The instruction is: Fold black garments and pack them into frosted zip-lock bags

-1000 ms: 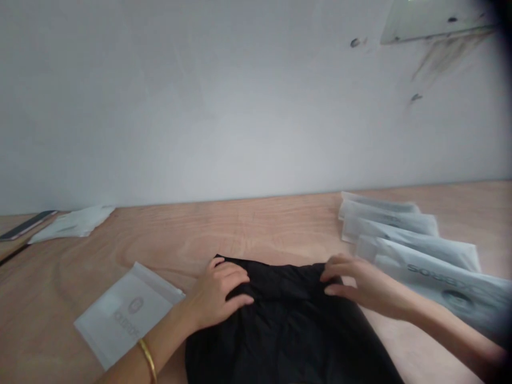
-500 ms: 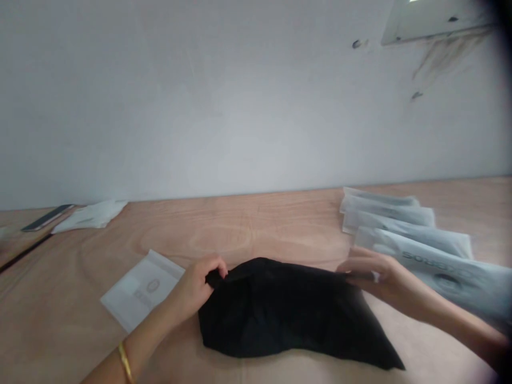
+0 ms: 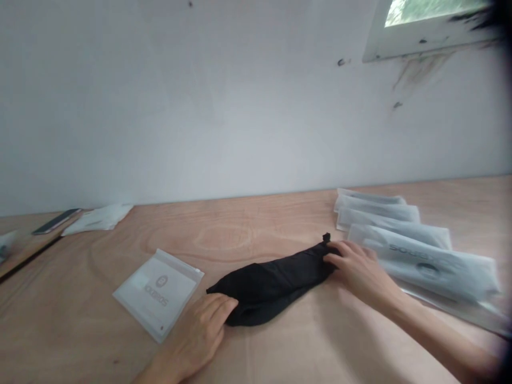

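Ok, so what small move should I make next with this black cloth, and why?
I'd probably smooth the near side of the black cloth flat with your left grip: that side bulges loosely near your left fingers, while your right grip is at the opposite end and could steady it.

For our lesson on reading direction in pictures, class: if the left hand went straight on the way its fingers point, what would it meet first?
The black cloth. The left hand points forward and rightward at it, and the fingertips seem to touch its left end, though depth is hard to judge.
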The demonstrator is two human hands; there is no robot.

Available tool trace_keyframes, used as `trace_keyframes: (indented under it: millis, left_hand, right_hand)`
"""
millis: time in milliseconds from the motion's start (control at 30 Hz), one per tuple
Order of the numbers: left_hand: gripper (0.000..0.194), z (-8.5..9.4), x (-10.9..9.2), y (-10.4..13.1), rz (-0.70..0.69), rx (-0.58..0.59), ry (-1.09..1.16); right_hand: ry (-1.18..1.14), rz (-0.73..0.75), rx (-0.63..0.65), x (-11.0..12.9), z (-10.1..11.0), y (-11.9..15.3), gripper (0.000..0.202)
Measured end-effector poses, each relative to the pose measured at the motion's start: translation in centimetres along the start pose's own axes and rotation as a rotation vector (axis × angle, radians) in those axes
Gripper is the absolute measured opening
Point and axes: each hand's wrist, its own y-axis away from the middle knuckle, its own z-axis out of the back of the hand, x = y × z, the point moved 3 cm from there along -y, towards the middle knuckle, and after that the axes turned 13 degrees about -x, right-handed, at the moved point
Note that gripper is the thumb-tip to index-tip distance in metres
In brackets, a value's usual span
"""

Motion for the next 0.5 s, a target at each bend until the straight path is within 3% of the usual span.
trace_keyframes:
  millis: [100, 200, 267, 400, 500]
  left_hand:
    - [0.046, -0.2, 0.0, 0.2, -0.035, -0.08, -0.085]
    - [0.046, 0.2, 0.7, -0.2, -0.019, -0.174, -0.165]
    - [0.044, 0.7, 0.8, -1.6, 0.003, -0.236, -0.157]
    - [0.035, 1.3, -1.9, -7.3, 0.001, -0.357, -0.014]
    - [0.027, -0.5, -4.8, -12.3, 0.058, -0.286, 0.145]
  right_hand:
    - [-0.112, 0.059, -0.025, 4.7, -0.1, -0.8, 0.047]
    - [-0.313, 0.159, 0.115, 9.9, -1.3, 0.8, 0.062]
    - [-0.357, 0.172, 0.21, 11.7, -2.5, 2.4, 0.061]
    - [-0.368, 0.159, 0.21, 11.3, -3.0, 4.9, 0.055]
    - [-0.376, 0.082, 0.126, 9.6, -1.4, 6.4, 0.039]
